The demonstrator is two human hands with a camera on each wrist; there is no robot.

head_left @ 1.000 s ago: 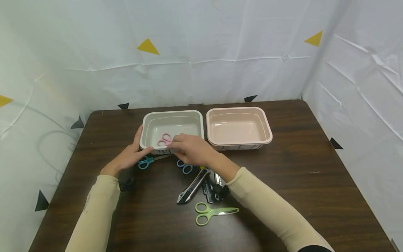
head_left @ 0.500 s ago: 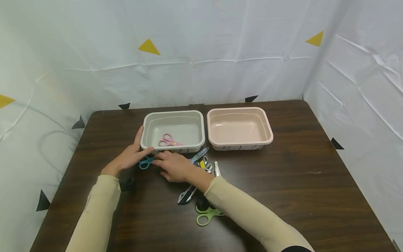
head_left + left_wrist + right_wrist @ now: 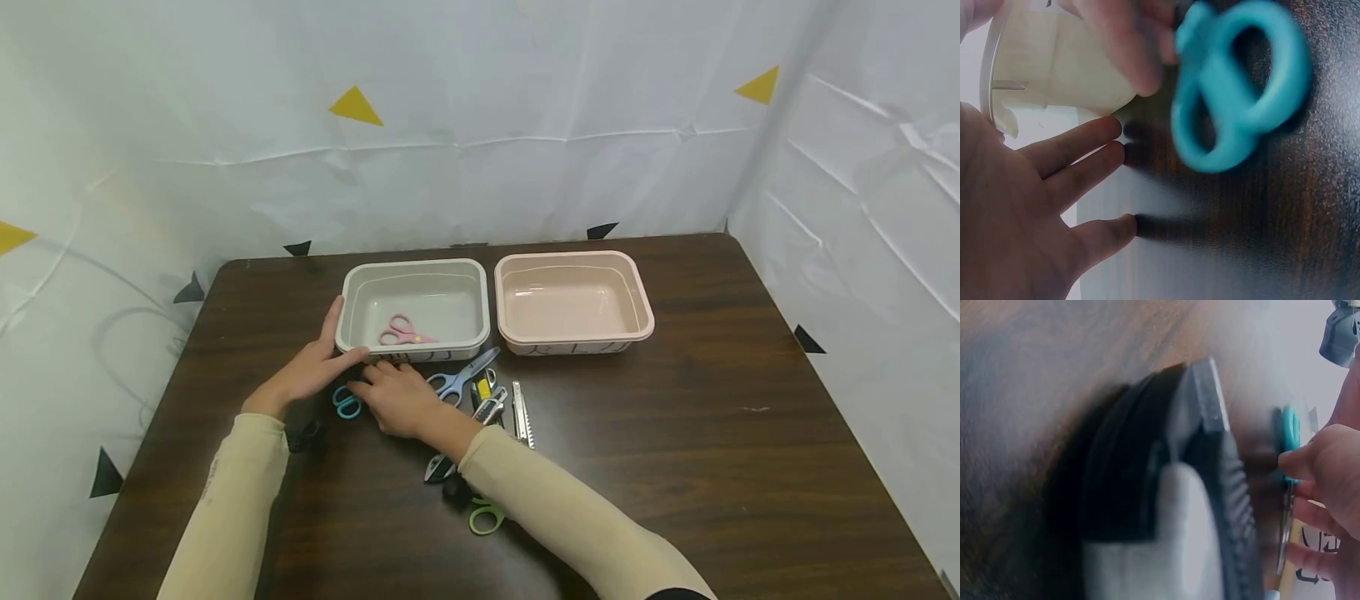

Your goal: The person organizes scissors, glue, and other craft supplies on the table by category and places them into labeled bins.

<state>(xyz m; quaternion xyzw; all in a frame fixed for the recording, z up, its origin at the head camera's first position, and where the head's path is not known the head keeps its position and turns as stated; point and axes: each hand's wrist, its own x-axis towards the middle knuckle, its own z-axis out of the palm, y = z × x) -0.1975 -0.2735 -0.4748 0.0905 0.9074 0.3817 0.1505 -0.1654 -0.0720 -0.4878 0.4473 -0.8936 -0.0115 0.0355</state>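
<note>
My left hand point(image 3: 311, 375) rests against the left end of the pale grey-green bin point(image 3: 480, 337), thumb at the front rim, fingers straight and spread in the left wrist view. In front of that bin my right hand point(image 3: 401, 402) pinches the teal-handled scissors point(image 3: 345, 403), thumb on the handle point(image 3: 1290, 419) in the right wrist view; the hand hides most of the blades in the head view. Inside the bin lie pink scissors point(image 3: 403, 331). Blue scissors point(image 3: 457, 382) lie just right of my right hand.
A pink bin point(image 3: 573, 304) stands right of the grey-green one. Several utility knives point(image 3: 521, 415) lie under and beside my right forearm, one of them a black and grey knife point(image 3: 1166, 506) close to the right wrist camera. Green scissors point(image 3: 486, 518) are partly covered by the sleeve.
My right hand has moved left from the bin's front edge, leaving the pink scissors in the bin, and has come to the teal scissors, whose handle has turned slightly. The left hand stays.
</note>
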